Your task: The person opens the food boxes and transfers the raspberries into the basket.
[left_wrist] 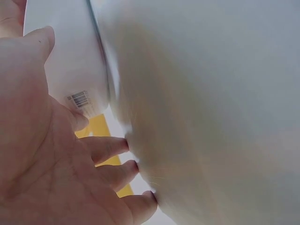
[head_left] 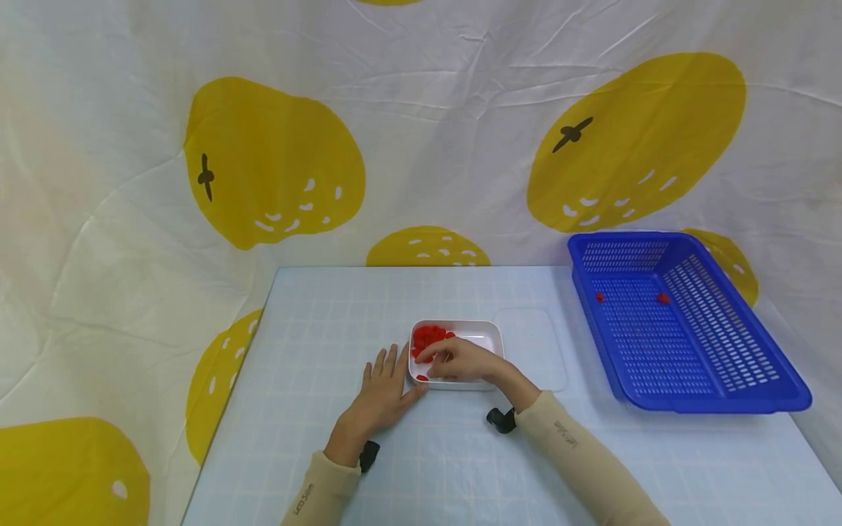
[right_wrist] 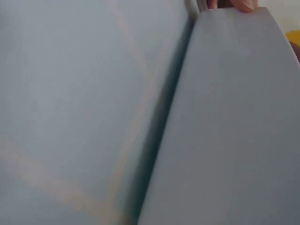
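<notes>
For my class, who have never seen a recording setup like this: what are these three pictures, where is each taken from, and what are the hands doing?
There is no machine here, only a person with small cameras worn on the head and on each wrist. The wide picture is the head view; the two blurry close-ups come from the wrists. On the pale gridded table stands a white tray of small red pieces. The left hand lies flat against the tray's side. The right hand reaches into it; whether its grip holds a piece cannot be seen. A clear lid lies beside the tray, and a blue basket holds two red pieces.

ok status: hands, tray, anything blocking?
Left hand flat, bracing white tray. Right hand in tray at red pieces; pinch unclear. Blue basket off right, nothing blocking.
</notes>
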`<state>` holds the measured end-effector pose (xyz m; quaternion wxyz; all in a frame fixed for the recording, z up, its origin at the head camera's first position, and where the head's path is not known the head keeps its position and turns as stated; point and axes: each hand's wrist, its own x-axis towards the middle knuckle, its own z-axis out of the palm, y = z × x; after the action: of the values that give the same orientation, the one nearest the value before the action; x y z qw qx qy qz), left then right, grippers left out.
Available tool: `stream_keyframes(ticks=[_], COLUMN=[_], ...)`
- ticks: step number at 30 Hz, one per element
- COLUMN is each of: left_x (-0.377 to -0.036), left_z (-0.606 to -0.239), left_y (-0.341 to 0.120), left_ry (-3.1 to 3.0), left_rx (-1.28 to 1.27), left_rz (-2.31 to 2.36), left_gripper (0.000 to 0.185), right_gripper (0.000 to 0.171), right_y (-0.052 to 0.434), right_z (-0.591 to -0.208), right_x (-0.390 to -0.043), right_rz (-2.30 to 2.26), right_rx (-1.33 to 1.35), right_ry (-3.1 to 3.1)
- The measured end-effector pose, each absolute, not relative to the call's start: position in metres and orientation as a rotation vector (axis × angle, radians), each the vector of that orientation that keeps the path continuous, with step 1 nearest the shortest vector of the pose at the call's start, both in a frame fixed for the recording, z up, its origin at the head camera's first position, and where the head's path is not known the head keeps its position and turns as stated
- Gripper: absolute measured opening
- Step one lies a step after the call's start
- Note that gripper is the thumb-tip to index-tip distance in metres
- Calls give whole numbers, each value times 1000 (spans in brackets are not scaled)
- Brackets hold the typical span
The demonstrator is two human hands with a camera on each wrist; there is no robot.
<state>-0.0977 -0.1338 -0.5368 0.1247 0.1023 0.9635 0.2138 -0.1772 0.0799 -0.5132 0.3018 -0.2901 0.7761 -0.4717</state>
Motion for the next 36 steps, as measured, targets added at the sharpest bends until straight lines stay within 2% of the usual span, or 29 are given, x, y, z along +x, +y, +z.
stream_keyframes(ticks=[8,26,36], left_x=[-98,-97,-97], left_z=[-537,-538,-537], left_y=[-133,-133,-134], left_ry=[2814,2823,2820], left_rx=[309,305,296], left_rz=[616,625,628], left_gripper=[92,91,91], right_gripper=[31,22,24], right_y=[72,71,74], right_z=[-516,-520,-520], right_x=[-173,-174,-174], right_rz=[-1069,-1033,-1111], right_rx=[-921,-885,-797], right_ry=[2200,2239,2204])
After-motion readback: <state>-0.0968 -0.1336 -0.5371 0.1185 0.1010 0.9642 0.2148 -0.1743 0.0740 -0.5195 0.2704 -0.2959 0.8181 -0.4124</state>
